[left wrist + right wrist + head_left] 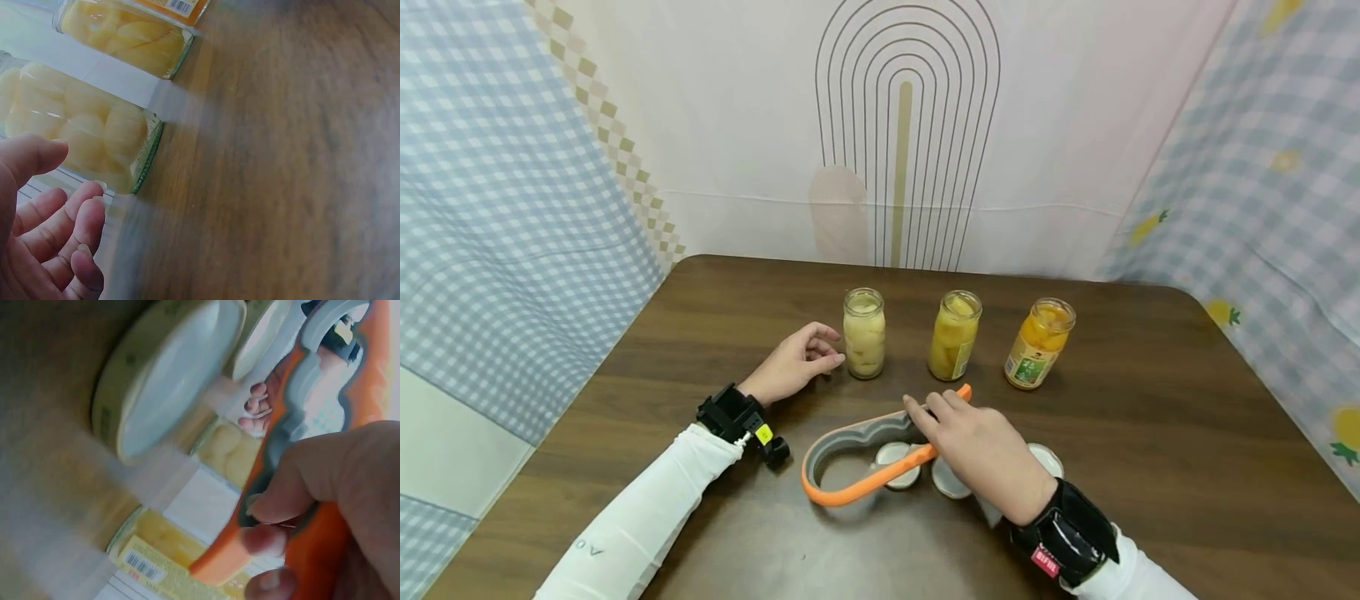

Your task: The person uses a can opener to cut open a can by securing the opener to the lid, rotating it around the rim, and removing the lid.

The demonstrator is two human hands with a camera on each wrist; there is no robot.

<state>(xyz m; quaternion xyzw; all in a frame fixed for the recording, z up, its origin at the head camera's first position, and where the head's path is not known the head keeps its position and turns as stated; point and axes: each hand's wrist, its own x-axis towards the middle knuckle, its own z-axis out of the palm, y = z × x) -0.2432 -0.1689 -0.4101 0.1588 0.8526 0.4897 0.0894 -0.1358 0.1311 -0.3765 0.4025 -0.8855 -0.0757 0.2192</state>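
Note:
My right hand [988, 450] grips an orange and grey jar opener [859, 493] by its handles, with the looped end pointing left. In the right wrist view the thumb and fingers close round the opener [219, 559]. My left hand [790, 365] is beside a lidless glass jar of pale, rounded fruit [865, 337], its fingers loosely bent and holding nothing. A small gap seems to separate its fingertips from that jar [81, 119]; contact is hard to judge. Jar lids lie upturned near the opener, among them a left lid [898, 454] and a middle lid [947, 482].
A lidless jar of yellow fruit [953, 337] stands in the middle of the row. To its right is another lidless jar, with orange fruit [1039, 343]. A third lid [1047, 458] shows partly behind my right wrist. All rest on a brown wooden table [737, 292].

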